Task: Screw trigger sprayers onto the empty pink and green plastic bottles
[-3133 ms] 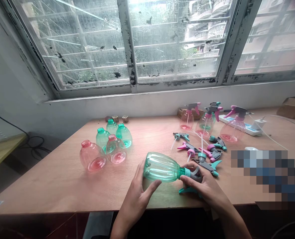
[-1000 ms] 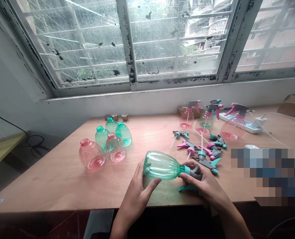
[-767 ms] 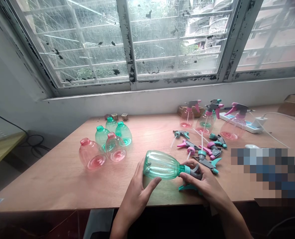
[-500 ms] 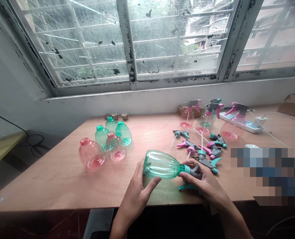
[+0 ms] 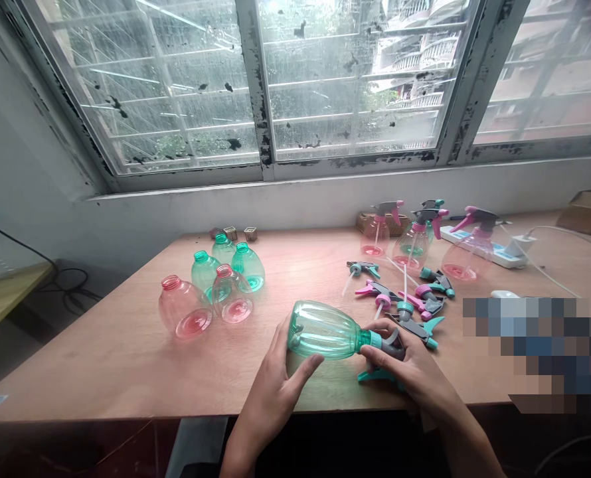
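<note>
A clear green spray bottle lies on its side in the air between my hands, its neck to the right. My left hand is curled round its base, thumb along the lower side. At the neck, my right hand grips the grey and turquoise spray head, which sits on the bottle's mouth. Part of that head is hidden by my fingers. A turquoise trigger shows below my right hand. Just beyond that hand lie several loose spray heads, grey with pink or turquoise parts, some with thin tubes.
Left on the table stand open green bottles and pink bottles. Bottles with heads fitted, such as a pink one, stand at the back right by a white power strip. A cardboard box is at the far right.
</note>
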Tool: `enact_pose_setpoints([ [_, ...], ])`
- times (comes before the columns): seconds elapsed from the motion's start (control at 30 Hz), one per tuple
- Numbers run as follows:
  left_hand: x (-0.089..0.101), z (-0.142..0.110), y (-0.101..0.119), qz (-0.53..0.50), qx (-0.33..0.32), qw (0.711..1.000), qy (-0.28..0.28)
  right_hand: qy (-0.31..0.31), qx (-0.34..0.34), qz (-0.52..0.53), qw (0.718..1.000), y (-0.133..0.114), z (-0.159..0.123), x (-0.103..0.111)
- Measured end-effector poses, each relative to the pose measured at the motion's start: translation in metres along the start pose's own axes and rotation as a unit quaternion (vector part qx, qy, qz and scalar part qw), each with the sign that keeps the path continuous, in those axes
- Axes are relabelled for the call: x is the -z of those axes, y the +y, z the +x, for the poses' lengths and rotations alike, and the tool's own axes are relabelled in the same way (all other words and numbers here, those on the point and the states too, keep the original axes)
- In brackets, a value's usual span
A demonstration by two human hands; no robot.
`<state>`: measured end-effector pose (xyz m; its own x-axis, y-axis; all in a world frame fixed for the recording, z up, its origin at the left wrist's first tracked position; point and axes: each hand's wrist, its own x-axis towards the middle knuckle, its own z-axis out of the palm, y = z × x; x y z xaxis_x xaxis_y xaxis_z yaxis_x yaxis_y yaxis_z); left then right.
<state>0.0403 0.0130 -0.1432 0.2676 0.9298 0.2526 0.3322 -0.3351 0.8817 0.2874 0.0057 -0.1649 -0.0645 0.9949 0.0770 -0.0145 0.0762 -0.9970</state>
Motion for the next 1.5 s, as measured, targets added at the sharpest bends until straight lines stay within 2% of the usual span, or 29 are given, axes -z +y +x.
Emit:
enact_pose_setpoints([
  [1.5, -0.0007, -0.0006, -0.0039, 0.013, -0.001, 1.0, -0.001, -0.007, -0.002, -0.009, 1.0, 0.0055, 0.0005, 0.0031],
])
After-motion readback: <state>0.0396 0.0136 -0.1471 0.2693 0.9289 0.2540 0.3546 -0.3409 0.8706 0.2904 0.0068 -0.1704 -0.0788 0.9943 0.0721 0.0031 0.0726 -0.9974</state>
